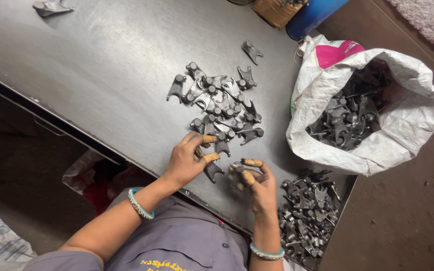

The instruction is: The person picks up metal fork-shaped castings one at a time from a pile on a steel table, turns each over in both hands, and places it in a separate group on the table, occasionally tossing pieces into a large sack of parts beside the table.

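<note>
My left hand (186, 159) rests on the steel table (101, 65), its taped fingertips pinching a dark forked metal part (212, 170) at the near edge of a loose pile of the same parts (222, 103). Just to the right, my right hand (257, 185) curls its taped fingers around another small dark metal part (237, 170). The two hands are a few centimetres apart. Both wrists wear turquoise bangles.
An open white sack (377, 145) full of the same forked parts sits at the table's right end. A second heap of parts (307, 211) lies at the near right corner. One lone part (51, 7) lies far left. A blue drum (312, 15) stands behind.
</note>
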### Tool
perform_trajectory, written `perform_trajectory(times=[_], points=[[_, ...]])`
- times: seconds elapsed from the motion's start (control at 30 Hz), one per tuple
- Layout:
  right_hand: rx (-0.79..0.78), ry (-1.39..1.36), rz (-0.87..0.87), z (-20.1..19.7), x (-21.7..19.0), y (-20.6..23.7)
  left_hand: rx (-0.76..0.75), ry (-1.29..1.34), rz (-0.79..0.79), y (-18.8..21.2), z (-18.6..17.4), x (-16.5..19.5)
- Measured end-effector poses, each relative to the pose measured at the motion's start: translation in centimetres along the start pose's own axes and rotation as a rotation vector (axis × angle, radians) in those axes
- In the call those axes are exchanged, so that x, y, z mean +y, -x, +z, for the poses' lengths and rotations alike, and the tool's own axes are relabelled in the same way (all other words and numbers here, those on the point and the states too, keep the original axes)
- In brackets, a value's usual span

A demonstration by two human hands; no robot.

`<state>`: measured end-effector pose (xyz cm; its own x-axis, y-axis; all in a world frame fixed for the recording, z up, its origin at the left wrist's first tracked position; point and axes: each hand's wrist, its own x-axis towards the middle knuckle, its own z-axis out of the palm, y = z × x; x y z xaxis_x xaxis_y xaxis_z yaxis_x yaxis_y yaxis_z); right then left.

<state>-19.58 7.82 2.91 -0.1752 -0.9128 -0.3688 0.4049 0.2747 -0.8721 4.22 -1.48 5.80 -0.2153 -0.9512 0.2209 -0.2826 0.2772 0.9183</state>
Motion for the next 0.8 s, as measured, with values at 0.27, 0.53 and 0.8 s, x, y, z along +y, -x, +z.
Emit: perform_trajectory(times=[0.27,0.53,0.8], points=[[-0.134,-0.713,-0.325,-0.6,-7.2,-3.4,-0.052,-0.113,-0.243,-1.5,-1.8,-0.3],[0.183,1.392,-0.455,11.3,-2.3,-3.9,-0.001,-0.27,0.012,-3.0,-1.9,-2.3],[0.066,0.895,-0.432,4.3,-1.5,-2.7,-0.078,-0.019,-0.231,-1.3,-0.3,-2.5]])
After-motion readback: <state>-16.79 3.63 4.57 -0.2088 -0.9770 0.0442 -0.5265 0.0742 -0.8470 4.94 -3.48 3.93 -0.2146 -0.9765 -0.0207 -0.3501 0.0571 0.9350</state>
